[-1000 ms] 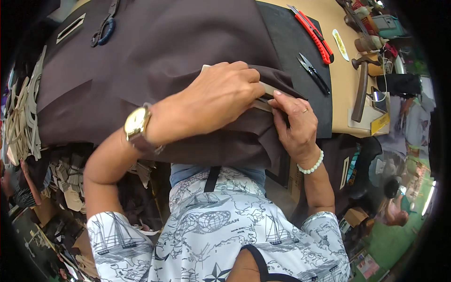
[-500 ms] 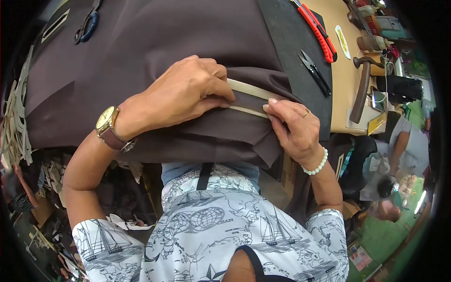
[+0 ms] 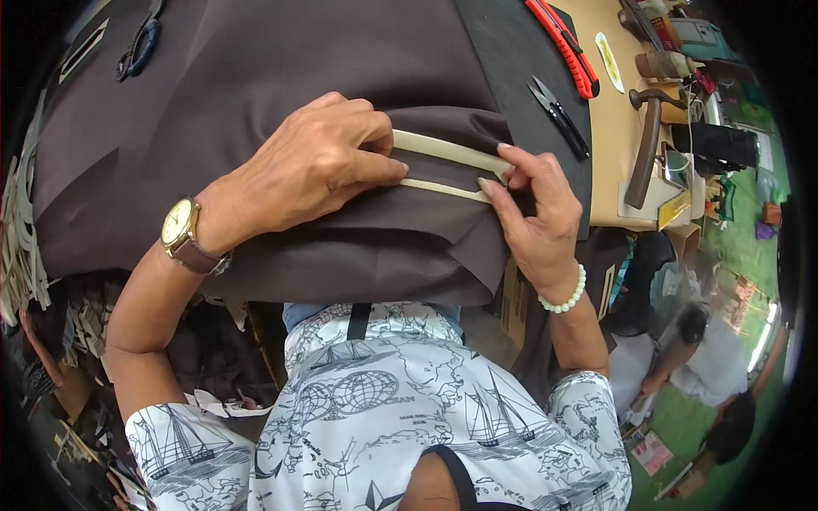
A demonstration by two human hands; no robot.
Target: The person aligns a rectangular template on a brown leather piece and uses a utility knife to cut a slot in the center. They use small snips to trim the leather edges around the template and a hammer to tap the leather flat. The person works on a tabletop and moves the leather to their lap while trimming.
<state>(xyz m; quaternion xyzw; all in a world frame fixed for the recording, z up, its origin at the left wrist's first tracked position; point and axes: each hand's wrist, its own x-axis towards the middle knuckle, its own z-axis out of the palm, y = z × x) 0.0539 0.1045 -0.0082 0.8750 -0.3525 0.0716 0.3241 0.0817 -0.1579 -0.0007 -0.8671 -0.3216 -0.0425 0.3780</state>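
A large piece of dark brown sheet material [image 3: 256, 60] is spread over the work table, creased near the front. On it lies a long cream slotted frame [image 3: 443, 149], two bands with brown material between them. My left hand [image 3: 319, 162] is curled over the frame's left part, thumb and fingers gripping it and hiding that end. At the other end, my right hand [image 3: 541, 213] holds the frame between bent finger and thumb, the thumb at the lower band and the finger at the upper.
A red cutter [image 3: 562, 47], thread snips [image 3: 558, 115], dark-handled scissors [image 3: 139, 51] and a hammer [image 3: 648, 140] lie around the material. A black cutting mat [image 3: 498, 60] is beneath. Pale strips [image 3: 25, 221] hang at left. Other people [image 3: 707, 358] are at lower right.
My left hand has moved leftward along the cream frame, exposing much more of it. My right hand's finger has risen to the upper band, spreading from the thumb.
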